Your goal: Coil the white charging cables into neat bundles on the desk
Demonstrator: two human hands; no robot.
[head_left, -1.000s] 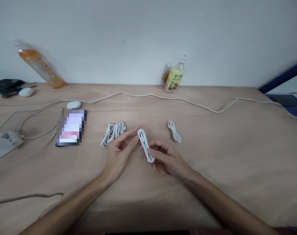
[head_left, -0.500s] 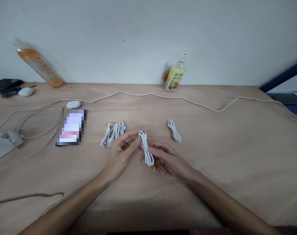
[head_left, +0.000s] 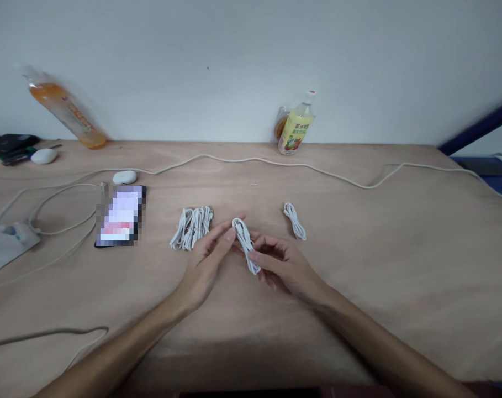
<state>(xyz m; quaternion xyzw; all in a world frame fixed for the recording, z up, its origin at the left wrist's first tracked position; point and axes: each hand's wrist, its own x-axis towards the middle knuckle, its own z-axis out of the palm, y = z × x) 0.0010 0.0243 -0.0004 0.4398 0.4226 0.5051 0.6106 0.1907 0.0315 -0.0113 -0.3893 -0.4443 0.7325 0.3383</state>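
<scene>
Holding a white cable bundle (head_left: pixel 246 247) above the bench (head_left: pixel 383 265), the right hand (head_left: pixel 287 266) had its grip clamped on the lower part, thumb in front, fingers mostly hidden. The left hand (head_left: pixel 205 260) had its thumb at the bundle's upper edge; couldn't tell whether that grip was closed. Left fingers partly covered the cable pile (head_left: pixel 191 226); phone screen (head_left: pixel 120 215) was pixelated, and both forearms ran off the bottom. A long cable (head_left: pixel 254 160) bounded the rear working area; bench surface stretched rightward past the lone bundle (head_left: pixel 294 221). Versus half a second earlier, the held bundle had tipped, showing a connector inside its upper loop; pile and lone bundle hadn't moved.
</scene>
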